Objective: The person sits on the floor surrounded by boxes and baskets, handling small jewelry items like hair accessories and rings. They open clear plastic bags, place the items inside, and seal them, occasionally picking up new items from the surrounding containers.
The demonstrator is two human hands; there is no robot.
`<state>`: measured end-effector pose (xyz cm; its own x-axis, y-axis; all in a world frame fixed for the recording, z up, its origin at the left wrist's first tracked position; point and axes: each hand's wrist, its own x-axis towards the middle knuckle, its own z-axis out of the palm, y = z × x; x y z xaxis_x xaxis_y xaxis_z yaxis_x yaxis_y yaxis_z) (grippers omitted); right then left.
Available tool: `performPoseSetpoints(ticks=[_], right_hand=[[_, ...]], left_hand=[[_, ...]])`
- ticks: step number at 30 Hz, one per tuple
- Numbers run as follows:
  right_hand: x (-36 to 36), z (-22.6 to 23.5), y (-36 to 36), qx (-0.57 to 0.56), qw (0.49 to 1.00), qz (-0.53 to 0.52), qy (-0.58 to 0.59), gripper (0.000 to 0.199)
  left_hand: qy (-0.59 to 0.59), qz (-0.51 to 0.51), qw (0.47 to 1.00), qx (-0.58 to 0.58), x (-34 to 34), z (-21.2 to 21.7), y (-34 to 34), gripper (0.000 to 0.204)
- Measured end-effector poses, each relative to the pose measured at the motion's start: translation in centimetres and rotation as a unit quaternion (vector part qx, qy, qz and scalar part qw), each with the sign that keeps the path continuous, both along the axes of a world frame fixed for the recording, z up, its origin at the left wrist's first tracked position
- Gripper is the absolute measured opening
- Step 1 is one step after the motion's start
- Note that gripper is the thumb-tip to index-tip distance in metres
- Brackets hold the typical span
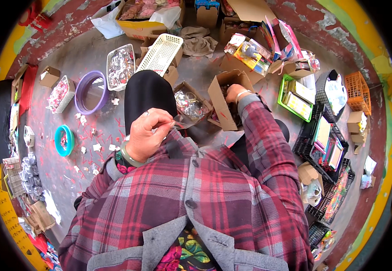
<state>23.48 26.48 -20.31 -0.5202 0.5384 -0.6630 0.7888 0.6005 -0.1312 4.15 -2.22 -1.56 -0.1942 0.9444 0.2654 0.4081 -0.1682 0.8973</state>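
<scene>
My left hand (145,135) is raised over my left knee, thumb and fingers pinched together on the edge of a small clear plastic bag (185,122). Reaching into an open cardboard box (224,115), my right hand (237,92) has its fingers mostly hidden among dark contents I cannot make out. Left of that box, between my knees, sits a smaller carton (206,105) holding clear packets with shiny small items (189,103).
Around me on the floor stand a purple basin (79,92), a teal ring-shaped tub (60,141), a cream plastic basket (171,45) and a white tray of packets (110,74). To the right are a green basket (282,97), black crates (302,141) and an orange crate (358,92). Red scraps litter the floor.
</scene>
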Motion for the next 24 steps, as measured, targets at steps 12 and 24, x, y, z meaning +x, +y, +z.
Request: performPoseSetpoints(ticks=[12,24], right_hand=[[6.7,11.8,-4.5,-0.261,0.789,-0.365,0.421,0.032],[8.9,11.3,-7.7,-0.374,0.571,-0.456,0.571,0.022]], left_hand=[[-0.010,-0.013,1.000,-0.006,0.0,-0.6,-0.7,0.008],[-0.011,-0.006,1.000,0.015,0.1,-1.0,-0.6,0.009]])
